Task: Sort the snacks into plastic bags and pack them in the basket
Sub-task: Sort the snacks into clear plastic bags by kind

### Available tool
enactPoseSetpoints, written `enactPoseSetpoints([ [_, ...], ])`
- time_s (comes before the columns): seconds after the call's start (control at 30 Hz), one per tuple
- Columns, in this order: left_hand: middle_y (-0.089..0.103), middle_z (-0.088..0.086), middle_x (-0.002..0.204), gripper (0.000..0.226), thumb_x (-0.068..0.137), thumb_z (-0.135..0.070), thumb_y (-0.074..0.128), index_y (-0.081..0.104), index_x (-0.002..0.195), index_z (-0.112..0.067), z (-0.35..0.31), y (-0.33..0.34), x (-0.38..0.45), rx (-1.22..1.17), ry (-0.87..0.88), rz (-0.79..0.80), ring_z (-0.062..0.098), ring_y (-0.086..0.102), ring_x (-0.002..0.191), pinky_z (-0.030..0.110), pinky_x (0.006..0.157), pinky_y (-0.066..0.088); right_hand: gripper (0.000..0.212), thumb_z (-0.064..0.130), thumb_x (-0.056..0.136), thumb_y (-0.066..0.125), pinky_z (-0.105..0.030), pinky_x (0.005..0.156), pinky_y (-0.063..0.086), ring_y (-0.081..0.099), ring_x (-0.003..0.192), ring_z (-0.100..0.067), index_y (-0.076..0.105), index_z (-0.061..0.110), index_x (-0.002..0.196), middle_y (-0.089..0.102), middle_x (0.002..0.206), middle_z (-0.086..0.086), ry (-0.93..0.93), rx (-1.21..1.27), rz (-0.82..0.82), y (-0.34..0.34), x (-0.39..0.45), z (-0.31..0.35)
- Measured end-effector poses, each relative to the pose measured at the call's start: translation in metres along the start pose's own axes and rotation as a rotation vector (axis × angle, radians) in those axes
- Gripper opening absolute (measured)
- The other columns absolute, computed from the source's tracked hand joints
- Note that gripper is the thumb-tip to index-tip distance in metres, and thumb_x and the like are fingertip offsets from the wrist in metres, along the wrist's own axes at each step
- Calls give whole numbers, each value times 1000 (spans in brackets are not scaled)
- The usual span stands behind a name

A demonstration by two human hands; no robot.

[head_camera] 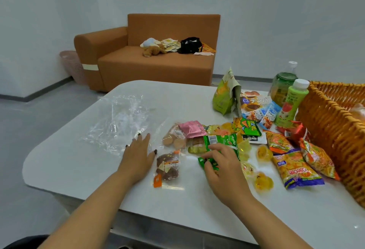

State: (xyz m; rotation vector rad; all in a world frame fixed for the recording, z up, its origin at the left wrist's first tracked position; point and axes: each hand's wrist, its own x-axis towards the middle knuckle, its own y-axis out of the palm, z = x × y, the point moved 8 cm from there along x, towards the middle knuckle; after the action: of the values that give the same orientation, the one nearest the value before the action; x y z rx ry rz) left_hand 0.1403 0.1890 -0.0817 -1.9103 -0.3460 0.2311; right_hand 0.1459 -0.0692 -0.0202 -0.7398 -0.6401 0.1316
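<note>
Right hand [219, 166] has its grip curled round a small green snack packet [209, 162] in the snack pile on the tabletop [79, 165]; left hand [138, 157] lies flat and released on the clear plastic bag [118, 122]. Sorting looks barely begun. Next, the bag's mouth needs opening to take the packet; the wicker basket [327, 130] waits at right.
</note>
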Motion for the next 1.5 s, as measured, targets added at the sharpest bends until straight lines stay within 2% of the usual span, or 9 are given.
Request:
enactPoseSetpoints([
  [0.27, 69, 15, 113, 38, 102, -12, 40, 53, 137, -16, -7, -49, -15, -15, -72, -254, 35, 62, 102, 40, 83, 50, 22, 21, 83, 53, -37, 94, 45, 54, 110, -19, 71, 14, 93, 60, 110, 0, 7, 2, 52, 1, -1, -2],
  [0.47, 64, -8, 119, 32, 101, -19, 50, 61, 131, -20, -54, -97, -57, -387, 160, -393, 12, 59, 110, 19, 94, 41, 14, 10, 91, 59, -17, 97, 31, 45, 114, -10, 68, 14, 101, 51, 115, 7, 104, 59, 55, -29, 3, -28],
  [0.53, 65, -4, 125, 35, 98, -12, 54, 61, 131, -20, -68, -102, -73, -367, 285, -422, 16, 61, 114, 30, 106, 42, 16, 9, 93, 57, -6, 91, 31, 48, 107, -4, 66, 14, 104, 53, 114, 7, 120, 96, 56, -43, 8, -33],
  [0.67, 67, 6, 125, 54, 84, 8, 66, 58, 127, -23, -100, -99, -97, -137, 600, -451, 25, 58, 122, 62, 105, 38, 16, 17, 97, 52, -25, 83, 50, 60, 95, -5, 64, 23, 105, 64, 108, 2, 409, 377, -33, -78, 20, -68],
  [0.87, 65, 8, 127, 106, 36, 1, 97, 49, 128, -18, -136, -81, -109, 238, 878, -350, 31, 58, 123, 69, 97, 40, 17, 23, 98, 52, -37, 76, 58, 67, 97, -19, 55, 26, 115, 63, 115, -3, 534, 733, -213, -117, 24, -78],
  [1.13, 61, 8, 134, 77, 68, 4, 82, 48, 135, -17, -139, -63, -121, 265, 997, -371, 31, 52, 130, 62, 106, 34, 43, -2, 83, 66, -36, 63, 54, 68, 77, -24, 56, 12, 122, 73, 97, -12, 789, 955, 135, -74, 0, -94],
  [1.2, 46, 2, 149, 62, 88, -19, 70, 41, 143, -25, -134, -61, -114, 141, 886, -300, 26, 39, 140, 57, 107, 38, 34, -2, 89, 60, -33, 65, 55, 70, 82, -24, 58, 9, 121, 73, 102, -14, 763, 954, 161, -74, 0, -97],
  [1.33, -14, -23, 160, 101, 85, -46, 68, -14, 145, -55, -100, -45, -91, -228, 346, 6, 9, 26, 145, 28, 103, 46, 33, 5, 86, 63, -29, 67, 59, 71, 93, -23, 61, 6, 119, 72, 108, -13, 699, 1071, 203, -76, 1, -86],
  [1.5, 27, -7, 155, 131, 65, -44, 86, -12, 152, -39, -87, -26, -79, -480, 93, 196, 13, 57, 115, 21, 86, 50, 37, 7, 75, 65, -30, 69, 60, 72, 90, -26, 63, 7, 111, 73, 102, -13, 642, 1162, 256, -73, 2, -63],
])
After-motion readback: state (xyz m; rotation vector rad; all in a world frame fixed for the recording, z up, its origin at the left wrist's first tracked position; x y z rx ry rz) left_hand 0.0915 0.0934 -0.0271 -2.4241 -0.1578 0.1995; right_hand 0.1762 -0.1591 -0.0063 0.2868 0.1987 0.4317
